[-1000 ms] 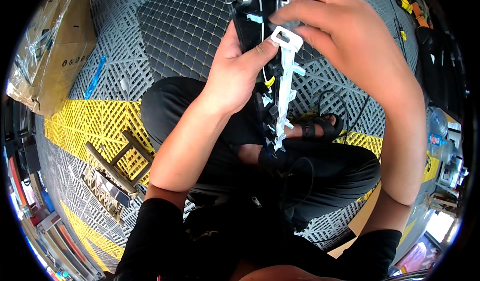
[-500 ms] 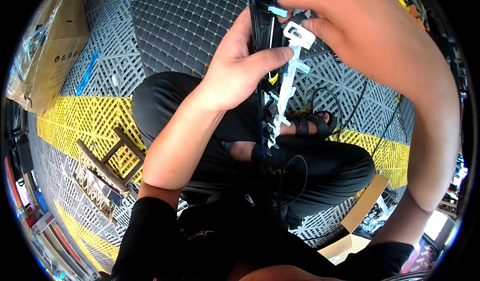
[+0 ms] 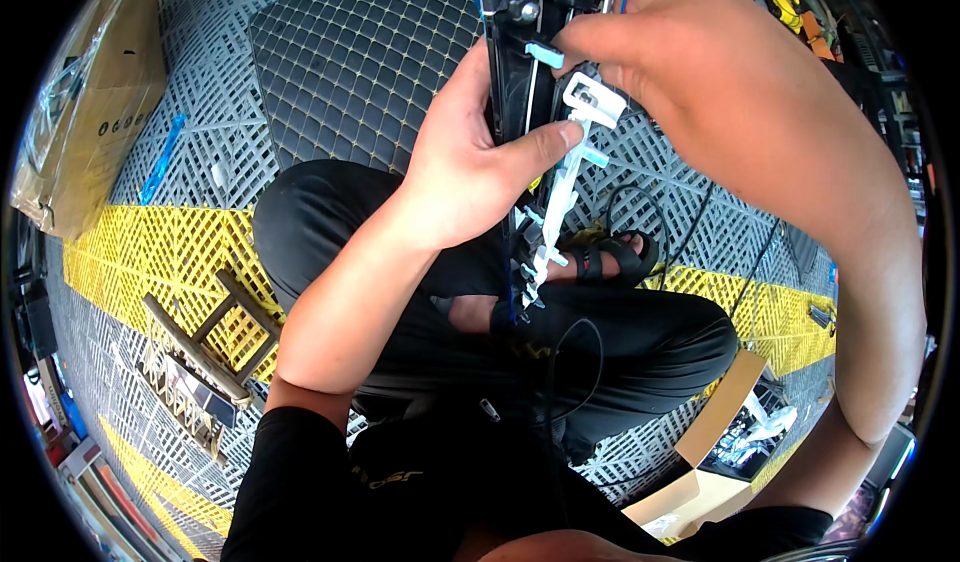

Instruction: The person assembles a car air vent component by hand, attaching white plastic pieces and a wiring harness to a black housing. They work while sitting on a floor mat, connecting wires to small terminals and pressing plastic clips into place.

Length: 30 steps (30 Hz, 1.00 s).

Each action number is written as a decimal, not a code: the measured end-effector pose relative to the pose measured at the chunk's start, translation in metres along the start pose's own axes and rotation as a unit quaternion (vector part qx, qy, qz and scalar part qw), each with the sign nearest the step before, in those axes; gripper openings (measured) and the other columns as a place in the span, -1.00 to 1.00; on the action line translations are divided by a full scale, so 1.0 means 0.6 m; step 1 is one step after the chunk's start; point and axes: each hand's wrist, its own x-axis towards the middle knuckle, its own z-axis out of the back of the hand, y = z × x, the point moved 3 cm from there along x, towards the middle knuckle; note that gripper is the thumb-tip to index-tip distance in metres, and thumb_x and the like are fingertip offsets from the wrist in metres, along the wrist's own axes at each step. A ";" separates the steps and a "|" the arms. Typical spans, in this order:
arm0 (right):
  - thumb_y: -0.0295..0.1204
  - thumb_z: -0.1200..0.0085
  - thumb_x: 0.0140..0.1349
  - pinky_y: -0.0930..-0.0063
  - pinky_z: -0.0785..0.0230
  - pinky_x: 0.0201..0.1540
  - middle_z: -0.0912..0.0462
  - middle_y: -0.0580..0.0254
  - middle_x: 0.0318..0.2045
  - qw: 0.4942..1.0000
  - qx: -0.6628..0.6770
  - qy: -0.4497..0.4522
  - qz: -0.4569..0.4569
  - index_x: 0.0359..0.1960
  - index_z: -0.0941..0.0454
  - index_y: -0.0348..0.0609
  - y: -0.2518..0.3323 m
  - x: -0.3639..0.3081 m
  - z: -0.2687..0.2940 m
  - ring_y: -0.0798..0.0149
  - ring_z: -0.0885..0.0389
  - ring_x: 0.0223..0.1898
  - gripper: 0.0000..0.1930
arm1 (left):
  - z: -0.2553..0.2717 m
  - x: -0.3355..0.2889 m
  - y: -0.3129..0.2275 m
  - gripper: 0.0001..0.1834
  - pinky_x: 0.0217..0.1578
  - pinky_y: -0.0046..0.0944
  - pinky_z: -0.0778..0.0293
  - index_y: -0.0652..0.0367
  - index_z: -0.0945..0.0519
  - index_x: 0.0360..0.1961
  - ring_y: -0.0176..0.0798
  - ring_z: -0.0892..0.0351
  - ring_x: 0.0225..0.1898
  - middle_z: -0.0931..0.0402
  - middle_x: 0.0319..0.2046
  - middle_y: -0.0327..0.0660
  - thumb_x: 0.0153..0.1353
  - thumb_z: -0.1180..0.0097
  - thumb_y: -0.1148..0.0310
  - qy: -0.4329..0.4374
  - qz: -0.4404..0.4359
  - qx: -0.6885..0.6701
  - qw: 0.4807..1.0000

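Note:
Upright in front of me stands a long black plastic assembly (image 3: 517,87), with light-blue clips along it. A white plastic strip (image 3: 565,177) runs down its right side, topped by a rectangular white bracket (image 3: 597,100). My left hand (image 3: 465,152) is closed around the black assembly from the left, its thumb pressing on the white strip just below the bracket. From the right, my right hand (image 3: 650,57) reaches the assembly beside a light-blue clip (image 3: 544,55). Its fingers are bent against the part just above the bracket; their tips are partly hidden.
A large cardboard box (image 3: 95,112) stands at the left, near a small brown stool (image 3: 215,337). An opened carton (image 3: 715,442) lies at the lower right, by my knee. Black cables (image 3: 690,232) cross the grey and yellow grid floor. A quilted black mat (image 3: 350,62) lies ahead.
The assembly has come slightly lower and left in view, showing more of its upper end. My left hand keeps its grip. My right thumb no longer shows on the white bracket.

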 end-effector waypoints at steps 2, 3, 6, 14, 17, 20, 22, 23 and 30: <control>-0.54 -0.17 0.36 0.26 -0.44 -0.23 -0.62 0.09 -0.27 0.998 0.024 -0.053 -0.003 0.00 -0.69 -0.17 -0.011 -0.012 -0.012 0.08 -0.66 -0.24 -0.79 | -0.005 -0.004 -0.003 -0.43 0.06 -0.35 -0.53 0.24 -0.39 0.26 -0.45 -0.58 0.00 -0.57 -0.03 -0.28 0.26 -0.31 0.63 -0.007 -0.004 0.018 1.000; -0.54 -0.16 0.37 0.24 -0.44 -0.21 -0.61 0.07 -0.26 0.999 0.020 -0.042 -0.004 0.02 -0.68 -0.17 -0.018 -0.020 -0.014 0.06 -0.66 -0.21 -0.78 | -0.008 -0.006 -0.004 -0.40 0.07 -0.35 -0.52 0.24 -0.39 0.28 -0.44 -0.57 0.03 -0.56 0.00 -0.26 0.24 -0.31 0.63 -0.012 0.002 0.023 1.000; -0.55 -0.12 0.39 0.22 -0.44 -0.17 -0.60 0.03 -0.20 1.000 0.003 -0.007 -0.020 0.08 -0.64 -0.19 -0.032 -0.036 -0.021 0.03 -0.64 -0.16 -0.75 | -0.019 -0.010 -0.003 -0.38 0.10 -0.34 -0.52 0.24 -0.38 0.29 -0.42 -0.55 0.09 -0.54 0.03 -0.24 0.21 -0.31 0.65 -0.044 -0.004 0.037 0.998; -0.47 -0.13 0.38 0.32 -0.47 -0.21 -0.56 -0.03 -0.14 0.985 0.135 -0.030 -0.100 0.25 -0.49 -0.31 -0.023 -0.052 -0.048 0.08 -0.63 -0.19 -0.58 | -0.052 0.004 0.020 -0.13 0.19 -0.18 -0.52 0.24 -0.21 0.51 -0.09 -0.55 0.20 -0.40 0.18 0.03 0.16 -0.26 0.63 -0.121 -0.064 0.069 0.988; -0.38 -0.34 0.27 0.39 -0.47 -0.38 -0.59 0.06 -0.23 0.982 0.132 -0.054 -0.128 0.19 -0.56 -0.34 -0.029 -0.049 -0.061 0.25 -0.63 -0.33 -0.51 | -0.053 0.007 0.021 -0.14 0.25 -0.10 -0.46 0.23 -0.23 0.50 0.04 -0.52 0.21 -0.42 0.15 0.11 0.14 -0.23 0.64 -0.122 -0.089 0.098 0.984; -0.39 -0.39 0.22 0.39 -0.55 -0.31 -0.62 0.09 -0.31 0.980 0.147 -0.083 -0.106 0.10 -0.62 -0.29 -0.044 -0.046 -0.064 0.26 -0.66 -0.36 -0.57 | -0.051 0.004 0.023 -0.18 0.19 -0.28 -0.50 0.38 -0.16 0.49 -0.30 -0.57 0.19 -0.55 0.14 -0.09 0.20 -0.16 0.69 -0.100 -0.079 0.127 0.984; -0.42 -0.36 0.22 0.26 -0.59 -0.24 -0.70 0.02 -0.29 0.971 0.191 -0.075 -0.121 0.02 -0.64 -0.25 -0.051 -0.053 -0.065 0.02 -0.75 -0.29 -0.64 | -0.049 0.003 0.022 -0.19 0.17 -0.29 -0.50 0.38 -0.17 0.49 -0.30 -0.57 0.16 -0.54 0.13 -0.09 0.21 -0.16 0.68 -0.106 -0.078 0.095 0.987; -0.42 -0.35 0.24 0.33 -0.59 -0.23 -0.69 0.06 -0.28 0.974 0.189 -0.065 -0.108 0.08 -0.63 -0.24 -0.053 -0.053 -0.066 0.15 -0.72 -0.31 -0.62 | -0.048 0.003 0.021 -0.20 0.16 -0.29 -0.51 0.38 -0.18 0.49 -0.31 -0.58 0.15 -0.54 0.13 -0.10 0.21 -0.17 0.67 -0.110 -0.073 0.097 0.987; -0.40 -0.28 0.39 0.53 -0.53 -0.09 -0.70 0.22 -0.17 0.945 0.281 0.060 -0.158 0.34 -0.46 -0.21 -0.080 -0.062 -0.061 0.53 -0.61 -0.15 -0.49 | -0.062 0.002 0.015 -0.20 0.12 -0.21 -0.54 0.28 -0.22 0.48 -0.21 -0.60 0.13 -0.52 0.16 -0.04 0.22 -0.24 0.59 -0.133 -0.060 0.155 0.977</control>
